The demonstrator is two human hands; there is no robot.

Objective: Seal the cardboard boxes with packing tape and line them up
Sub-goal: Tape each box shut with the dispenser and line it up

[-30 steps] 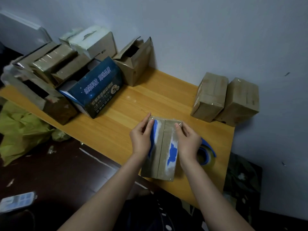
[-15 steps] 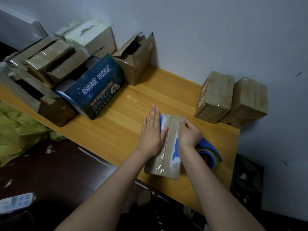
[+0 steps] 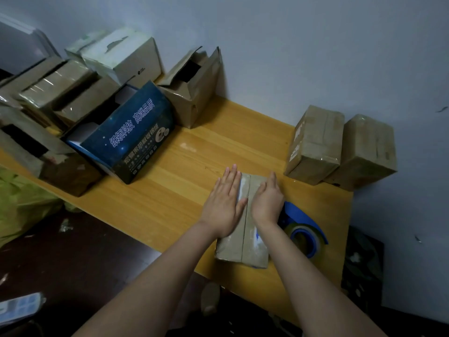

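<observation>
Near the front edge of the desk (image 3: 150,190), 1 small cardboard box (image 3: 245,242) lies flat, its long axis running away from the person toward the wall (image 3: 291,45). Glossy tape covers the centre seam. The left hand (image 3: 224,203) rests palm-down on the left half of the lid, fingers straight and together. The right hand (image 3: 267,203) presses the right half, fingers extended and gripping nothing. The seam shows between the 2 hands.

A blue tape dispenser (image 3: 303,227) sits just beside the right wrist. Whether it touches the box cannot be determined.

2 sealed boxes (image 3: 315,142) stand side by side against the wall, ahead and to the right of the box. The right hand is nearer that row. Judgement: smoothing looks nearly complete, and placement requires a forward-right transfer. Unsealed cartons, including a blue printed carton (image 3: 136,135), remain well apart at far left.
</observation>
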